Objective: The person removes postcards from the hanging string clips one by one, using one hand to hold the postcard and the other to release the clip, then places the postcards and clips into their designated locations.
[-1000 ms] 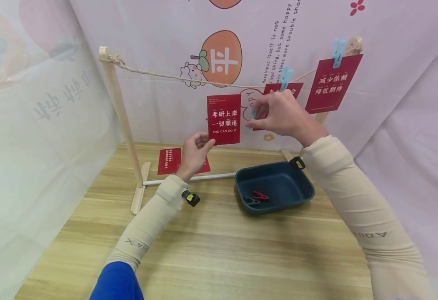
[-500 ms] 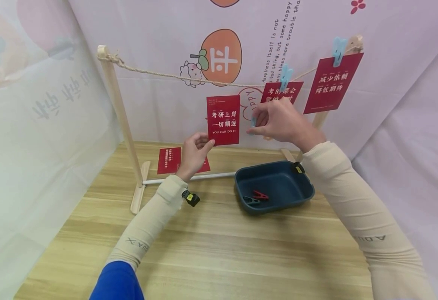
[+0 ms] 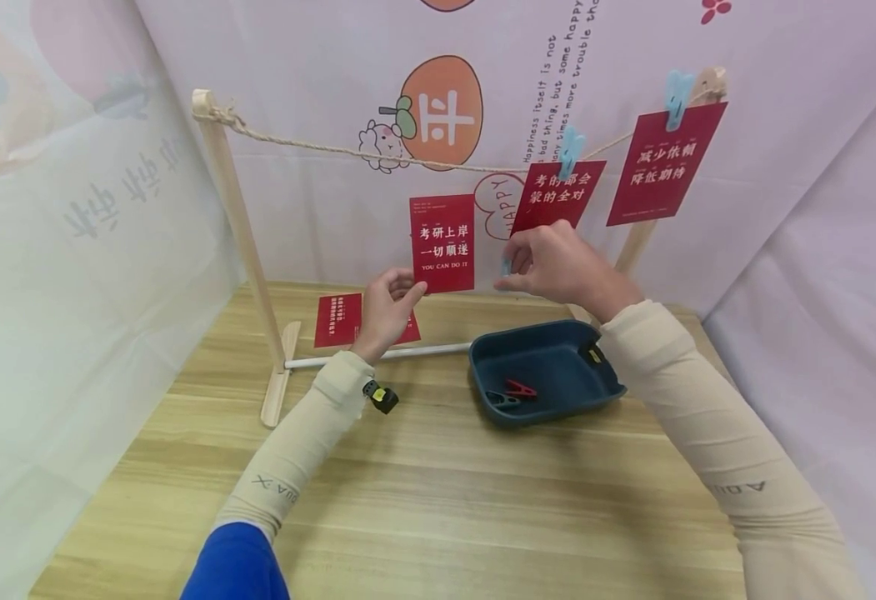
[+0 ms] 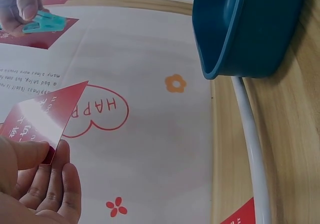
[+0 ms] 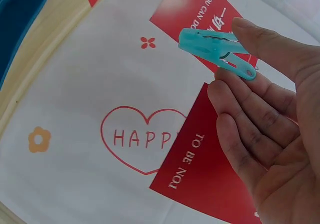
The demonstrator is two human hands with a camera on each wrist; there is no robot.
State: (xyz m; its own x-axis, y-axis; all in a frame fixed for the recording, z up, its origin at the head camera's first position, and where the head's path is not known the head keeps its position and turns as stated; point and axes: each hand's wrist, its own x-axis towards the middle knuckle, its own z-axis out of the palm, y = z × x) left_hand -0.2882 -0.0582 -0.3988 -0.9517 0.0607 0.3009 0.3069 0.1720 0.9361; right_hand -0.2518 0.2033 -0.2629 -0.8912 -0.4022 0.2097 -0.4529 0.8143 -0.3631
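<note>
My left hand (image 3: 388,312) pinches a red card (image 3: 443,242) by its lower left corner, printed side toward me, a little below the twine line (image 3: 317,150). In the left wrist view the thumb lies over the corner of that card (image 4: 42,116). To its right, my right hand (image 3: 558,262) pinches a light blue clothespin (image 5: 215,47) between thumb and fingers. Behind that hand, a second red card (image 3: 558,196) hangs from the line by a blue clothespin (image 3: 570,152). Further right another red card (image 3: 666,167) hangs from its own blue clothespin (image 3: 678,100).
A dark blue basin (image 3: 550,408) on the wooden table (image 3: 438,517) holds a red clothespin (image 3: 520,389) and a dark green clothespin (image 3: 503,400). Red cards (image 3: 338,321) lie behind the left hand. A wooden post (image 3: 235,225) and a white rod (image 3: 426,352) belong to the stand.
My right hand has moved down with the clothespin, uncovering more of the hanging card behind it. The left hand and its card have shifted slightly down and left.
</note>
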